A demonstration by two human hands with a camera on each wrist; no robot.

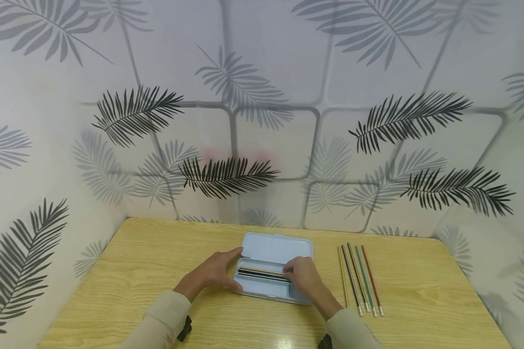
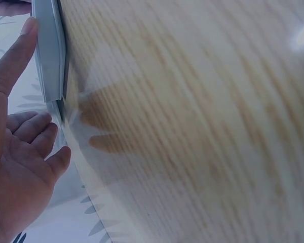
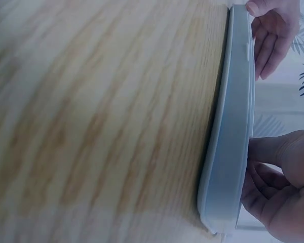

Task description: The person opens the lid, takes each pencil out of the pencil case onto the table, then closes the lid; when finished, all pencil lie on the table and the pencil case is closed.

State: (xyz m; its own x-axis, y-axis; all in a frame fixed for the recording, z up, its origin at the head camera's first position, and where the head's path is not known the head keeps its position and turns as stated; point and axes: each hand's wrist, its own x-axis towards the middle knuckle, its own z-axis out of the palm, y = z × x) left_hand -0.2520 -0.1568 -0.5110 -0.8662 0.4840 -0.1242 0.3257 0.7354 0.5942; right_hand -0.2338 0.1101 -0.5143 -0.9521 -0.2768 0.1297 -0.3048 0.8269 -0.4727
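Pencil case (image 1: 262,289), pale blue and open, lying flat at the centre of the near half of the tabletop (image 1: 428,291). Clock positions are read from the case in the head view. Its lid (image 1: 277,247) is folded back at 12 o'clock. Several pencils (image 1: 262,274), one yellow and others dark, lie lengthwise in the far compartment of the tray; the near side is divided into a long section and a short one at 4 o'clock.

The left hand (image 1: 214,270) stands at 9 o'clock, its grip wide: the thumb touches the case's near left corner, while the index finger extends to the lid's corner, where contact is uncertain. The right hand (image 1: 304,276) reaches over the tray at 3 o'clock, its grip narrow, with bent fingers at the pencils' right ends; since the fingertips are hidden, one cannot tell whether it pinches a pencil.

Farther out at 3 o'clock, five loose pencils (image 1: 364,276) lie side by side, yellow, dark blue, dark, green and reddish brown; white tips show on four near ends. Pale sleeves (image 1: 159,315) cover both forearms. Beyond the tabletop, at 12 o'clock, stands a leaf-patterned wall (image 1: 270,58).
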